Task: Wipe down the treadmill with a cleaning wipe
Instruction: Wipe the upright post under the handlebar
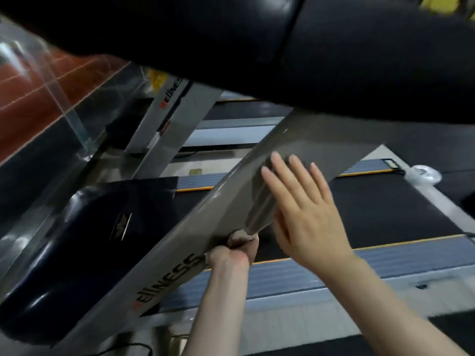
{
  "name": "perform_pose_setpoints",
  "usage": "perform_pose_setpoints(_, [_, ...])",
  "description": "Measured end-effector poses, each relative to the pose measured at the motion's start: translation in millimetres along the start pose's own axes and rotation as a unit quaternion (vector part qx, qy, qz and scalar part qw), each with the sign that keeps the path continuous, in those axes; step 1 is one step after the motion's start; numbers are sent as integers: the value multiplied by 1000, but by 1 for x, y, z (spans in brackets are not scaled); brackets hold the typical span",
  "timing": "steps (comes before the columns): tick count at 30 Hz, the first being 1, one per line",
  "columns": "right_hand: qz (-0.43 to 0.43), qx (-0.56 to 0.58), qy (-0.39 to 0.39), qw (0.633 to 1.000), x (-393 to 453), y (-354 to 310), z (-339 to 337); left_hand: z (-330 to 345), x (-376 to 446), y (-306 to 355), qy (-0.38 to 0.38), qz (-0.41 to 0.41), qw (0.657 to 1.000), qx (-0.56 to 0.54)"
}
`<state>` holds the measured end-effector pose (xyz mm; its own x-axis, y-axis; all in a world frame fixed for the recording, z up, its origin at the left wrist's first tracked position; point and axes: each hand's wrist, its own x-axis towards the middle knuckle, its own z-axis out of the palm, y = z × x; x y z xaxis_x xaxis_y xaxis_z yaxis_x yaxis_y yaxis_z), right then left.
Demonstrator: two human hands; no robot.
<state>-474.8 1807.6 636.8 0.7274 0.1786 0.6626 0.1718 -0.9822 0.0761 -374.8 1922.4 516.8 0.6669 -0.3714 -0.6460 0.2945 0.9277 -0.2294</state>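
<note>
Pinching the wipe [240, 238] under the slanted post [218, 209], the left hand [232, 250] sits nearer; the right hand [305, 209] lies flat, fingers straight, against its upper right side.

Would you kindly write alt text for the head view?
A person's left hand pinches a crumpled wipe against a grey treadmill upright marked "Wellness", while the open right hand rests flat on it. The black belt lies beneath.

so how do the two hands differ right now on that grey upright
The left hand is curled, pinching a bunched wipe at the grey upright's edge; the right hand lies flat with straight fingers. The left sits lower, the right higher up. Both touch the same upright.
</note>
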Motion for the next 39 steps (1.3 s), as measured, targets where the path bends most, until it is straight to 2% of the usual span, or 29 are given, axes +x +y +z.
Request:
perform_pose_setpoints(2, [2,-60,17,998,23,35,-36,13,-8,-21,45,-47,998,-6])
perform_pose_setpoints(4, [-60,-114,-7,992,34,63,-58,31,-20,-53,50,-36,998,7])
perform_pose_setpoints(6, [-141,-110,-62,982,31,78,-71,46,-43,-84,4,-50,999,8])
perform_pose_setpoints(8, [-161,-74,-87,980,22,86,-88,56,-63,-107,-28,-50,998,35])
perform_pose_setpoints(11, [-92,-25,-15,995,20,97,-135,69,-85,-136,-20,-50,995,83])
perform_pose_setpoints(14, [-4,-32,46,998,37,123,-178,82,-105,-163,7,-11,997,72])
perform_pose_setpoints(16, [49,-55,16,997,50,148,-190,93,-114,-180,25,-4,999,44])
perform_pose_setpoints(19, [103,-30,-92,990,68,190,-191,104,-125,-199,32,-3,999,31])
perform_pose_setpoints(22, [104,45,-157,981,85,222,-185,108,-127,-220,33,38,999,-6])
perform_pose_setpoints(29, [67,103,-208,970,105,263,-181,117,-124,-276,-12,88,996,-3])
perform_pose_setpoints(39, [26,146,-193,970,106,279,-171,133,-157,-331,-61,115,991,15])
